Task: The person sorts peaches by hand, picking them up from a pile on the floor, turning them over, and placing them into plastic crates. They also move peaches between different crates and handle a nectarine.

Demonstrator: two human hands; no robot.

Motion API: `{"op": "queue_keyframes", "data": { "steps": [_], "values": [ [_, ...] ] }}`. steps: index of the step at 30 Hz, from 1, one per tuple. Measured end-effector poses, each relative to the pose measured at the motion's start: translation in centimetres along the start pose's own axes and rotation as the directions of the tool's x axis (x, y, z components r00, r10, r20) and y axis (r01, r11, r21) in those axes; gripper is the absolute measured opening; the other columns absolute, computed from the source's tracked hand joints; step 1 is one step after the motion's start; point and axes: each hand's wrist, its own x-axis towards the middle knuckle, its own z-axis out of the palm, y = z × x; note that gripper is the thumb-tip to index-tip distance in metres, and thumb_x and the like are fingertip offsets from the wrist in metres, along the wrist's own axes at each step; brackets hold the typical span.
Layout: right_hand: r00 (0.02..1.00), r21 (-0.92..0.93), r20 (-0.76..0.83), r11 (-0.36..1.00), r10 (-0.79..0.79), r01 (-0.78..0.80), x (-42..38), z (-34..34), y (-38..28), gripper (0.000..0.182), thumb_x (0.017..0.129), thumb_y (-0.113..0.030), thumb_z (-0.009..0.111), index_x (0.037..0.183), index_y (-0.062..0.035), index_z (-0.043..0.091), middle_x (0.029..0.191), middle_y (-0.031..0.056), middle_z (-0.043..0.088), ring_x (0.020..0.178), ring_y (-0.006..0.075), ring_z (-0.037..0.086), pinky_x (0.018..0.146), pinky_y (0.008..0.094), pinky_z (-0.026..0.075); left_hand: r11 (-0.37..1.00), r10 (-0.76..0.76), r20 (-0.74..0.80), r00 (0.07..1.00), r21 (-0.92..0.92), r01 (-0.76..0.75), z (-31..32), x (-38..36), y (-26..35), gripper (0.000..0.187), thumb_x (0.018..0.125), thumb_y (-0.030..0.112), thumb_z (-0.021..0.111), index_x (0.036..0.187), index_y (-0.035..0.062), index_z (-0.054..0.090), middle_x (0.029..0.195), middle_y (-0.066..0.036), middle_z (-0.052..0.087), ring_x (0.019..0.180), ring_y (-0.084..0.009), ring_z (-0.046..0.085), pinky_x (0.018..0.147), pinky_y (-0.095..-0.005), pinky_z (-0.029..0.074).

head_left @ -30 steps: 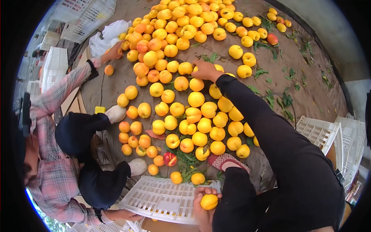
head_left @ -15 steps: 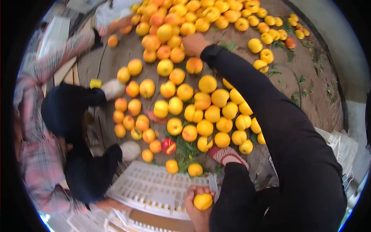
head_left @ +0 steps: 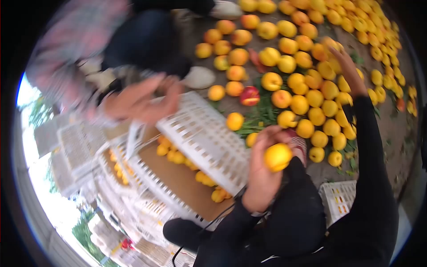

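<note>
**Curled around a yellow peach, the left hand has a firm hold**

At far left, a co-worker's hands, badly blurred, are near the upper corner of a slatted white crate; contact cannot be told. Below them, a cardboard-lined crate has peaches lying along its inner sides. Next comes a red fruit on the ground beside green leaves. The left hand, with its peach, is just right of the slatted crate. Loose peaches spread beyond it. Low down is another white crate. Farthest right, the right hand reaches in among the loose peaches, fingers bent over one; whether they grasp it, I cannot tell.
</note>
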Motion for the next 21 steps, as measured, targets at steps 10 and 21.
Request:
{"op": "queue_keyframes", "data": {
  "steps": [10,21],
  "values": [
    [0.918,0.463,0.379,0.883,-0.119,-0.077,-26.4,4.4,-17.0,0.052,0.094,-0.035,0.047,0.132,0.0001,0.045,0.116,0.0118,0.059,0.1,0.0152,0.059,0.084,0.0272,0.047,0.881,-0.003,0.414,0.91,0.432,-0.193,1.6,-5.8,0.4,0.052,0.094,0.034,0.055,0.136,0.0095,0.037,0.124,-0.01,0.05,0.075,-0.0144,0.062,0.067,-0.0265,0.052],
    [0.881,0.195,0.265,0.916,-0.392,0.349,-34.0,9.4,-30.7,0.031,0.088,-0.01,0.054,0.117,-0.0004,0.058,0.081,0.0027,0.062,0.071,0.0074,0.052,0.066,0.0223,0.042,0.923,0.384,0.14,0.913,-0.064,-0.379,-8.7,-20.9,11.0,0.035,0.094,0.038,0.055,0.113,0.0093,0.052,0.091,-0.009,0.06,0.071,-0.0197,0.061,0.061,-0.0342,0.054]
  ]
}}
